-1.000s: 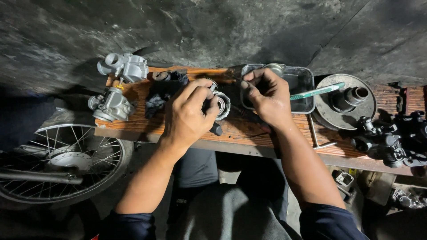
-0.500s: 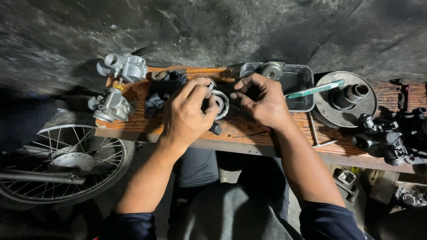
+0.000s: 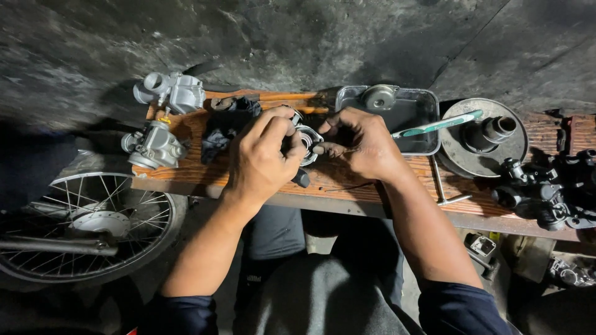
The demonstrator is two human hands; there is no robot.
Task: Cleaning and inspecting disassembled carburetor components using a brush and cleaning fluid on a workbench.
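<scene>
My left hand (image 3: pixel 262 158) grips a small metal carburetor part (image 3: pixel 305 138) with a round opening, held just above the wooden bench (image 3: pixel 347 183). My right hand (image 3: pixel 363 144) is closed beside it, its fingertips pinching at the part's round opening; whether it holds a small piece there is hidden. A dark handle end (image 3: pixel 301 178) sticks out below my left hand.
Two grey carburetors (image 3: pixel 172 90) (image 3: pixel 152 146) and a black rag (image 3: pixel 225 124) lie at the bench's left. A metal tray (image 3: pixel 406 111) holds a round part and a green-handled brush (image 3: pixel 437 124). A pulley disc (image 3: pixel 481 139), a metal rod (image 3: pixel 441 186) and dark parts (image 3: pixel 549 186) lie right. A spoked wheel (image 3: pixel 87 223) sits lower left.
My right hand has come from over the metal tray leftward to the part held in my left hand, and its fingers now meet the part.
</scene>
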